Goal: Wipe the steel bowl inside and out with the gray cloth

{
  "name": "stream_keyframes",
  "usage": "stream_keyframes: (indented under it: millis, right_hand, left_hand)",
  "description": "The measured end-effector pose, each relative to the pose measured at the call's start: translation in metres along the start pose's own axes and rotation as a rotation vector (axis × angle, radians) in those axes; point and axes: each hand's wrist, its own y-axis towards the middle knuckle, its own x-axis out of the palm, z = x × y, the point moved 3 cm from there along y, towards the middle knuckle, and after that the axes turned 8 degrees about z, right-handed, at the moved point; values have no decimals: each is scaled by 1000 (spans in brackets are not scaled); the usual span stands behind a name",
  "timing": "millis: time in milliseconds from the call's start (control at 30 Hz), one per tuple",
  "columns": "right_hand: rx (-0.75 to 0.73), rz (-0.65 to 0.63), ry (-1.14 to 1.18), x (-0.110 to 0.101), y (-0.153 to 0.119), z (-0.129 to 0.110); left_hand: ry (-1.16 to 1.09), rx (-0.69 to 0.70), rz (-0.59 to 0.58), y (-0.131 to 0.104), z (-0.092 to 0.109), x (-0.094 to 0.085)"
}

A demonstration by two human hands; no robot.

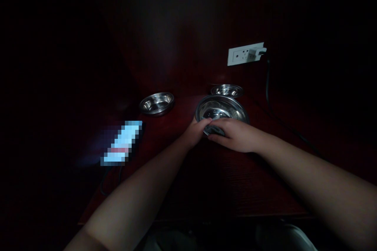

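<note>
Left hand (195, 132) grips a steel bowl (220, 104) near the counter's (226, 180) far edge, right hand (237, 134) at its rim, hold unclear; handling appears unfinished, two other bowls (157, 104) resting nearby.

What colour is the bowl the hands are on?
Shiny silver; the bowl shows best in the head view, the only one.

Two bare human forearms, the left (141, 188) and the right (312, 170), are smooth and rounded, broad towards the elbow and tapering to slim wrists. The left hand (194, 133) and the right hand (237, 135) are likewise bare, with slender fingers partly hidden. Deep shadow hides any clothing around the lap.
</note>
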Motion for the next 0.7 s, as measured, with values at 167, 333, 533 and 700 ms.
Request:
stream_keyframes:
  millis: [167,333,533,700]
  right_hand:
    - [37,-16,-42,2,0,2]
    - [62,-25,-45,2,0,3]
    - [54,-18,-41,1,0,2]
    - [40,-17,-32,2,0,2]
  left_hand:
    - [15,4,30,0,0,-1]
    - [-33,-11,24,3,-2,0]
    - [-35,-37,13,2,-1,1]
    - [-47,-16,19,1,1,2]
